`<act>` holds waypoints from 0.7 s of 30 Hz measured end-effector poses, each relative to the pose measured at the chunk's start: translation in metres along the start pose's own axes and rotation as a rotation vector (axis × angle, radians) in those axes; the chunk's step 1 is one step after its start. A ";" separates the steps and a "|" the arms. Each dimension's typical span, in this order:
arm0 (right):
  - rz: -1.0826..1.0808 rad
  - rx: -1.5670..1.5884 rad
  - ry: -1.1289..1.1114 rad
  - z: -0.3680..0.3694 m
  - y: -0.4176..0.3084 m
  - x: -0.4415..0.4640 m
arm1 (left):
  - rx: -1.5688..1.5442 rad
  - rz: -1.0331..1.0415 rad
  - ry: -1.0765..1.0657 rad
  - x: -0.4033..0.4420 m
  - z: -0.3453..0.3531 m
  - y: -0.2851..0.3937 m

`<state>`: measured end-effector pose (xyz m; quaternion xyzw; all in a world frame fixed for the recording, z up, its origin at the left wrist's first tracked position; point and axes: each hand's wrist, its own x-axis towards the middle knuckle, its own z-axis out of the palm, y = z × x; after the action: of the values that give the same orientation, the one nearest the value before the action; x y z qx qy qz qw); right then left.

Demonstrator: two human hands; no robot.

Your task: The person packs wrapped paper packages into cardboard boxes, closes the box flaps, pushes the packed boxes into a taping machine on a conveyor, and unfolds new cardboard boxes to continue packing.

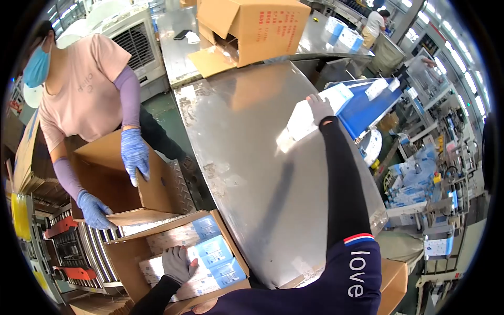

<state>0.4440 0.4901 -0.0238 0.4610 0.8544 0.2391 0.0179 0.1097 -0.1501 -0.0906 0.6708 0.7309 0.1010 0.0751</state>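
Observation:
My left hand [178, 265], in a grey glove, lies with its fingers spread on white-and-blue plastic-wrapped packs [214, 251] in an open cardboard carton [123, 262]. The packs lie side by side and look like tissue packs. Far out on the metal table [236, 168], my right hand [319, 108], gloved too, has its fingers bent over the edge of a white wrapped pack [300, 122]. Glare washes out that pack's print. Another white-and-blue pack [338, 96] sits just beyond the hand, by the end of a blue conveyor belt [367, 107].
At left a masked co-worker [86, 89] in blue gloves holds an open, empty-looking carton [105, 168] against mine. A printed carton [257, 31] lies on the far end of the table, near a phone [182, 34]. Machinery [436, 178] stands at right; rollers [94, 257] are at left.

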 end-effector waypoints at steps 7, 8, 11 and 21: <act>-0.092 0.498 0.051 -0.078 -0.121 -0.047 | 0.022 -0.008 0.013 -0.003 -0.004 0.005; -0.147 0.408 0.142 -0.073 -0.127 -0.076 | 0.023 0.001 0.015 -0.003 -0.006 0.003; -0.095 0.774 -0.240 -0.081 -0.116 -0.127 | 0.071 -0.066 -0.090 -0.004 -0.009 0.008; -0.253 1.530 -0.054 -0.324 -0.202 -0.296 | -0.063 -0.080 -0.151 -0.008 0.037 0.005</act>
<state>0.3748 0.0342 0.1213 0.2497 0.8272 -0.4324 -0.2576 0.1243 -0.1557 -0.1257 0.6440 0.7459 0.0698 0.1550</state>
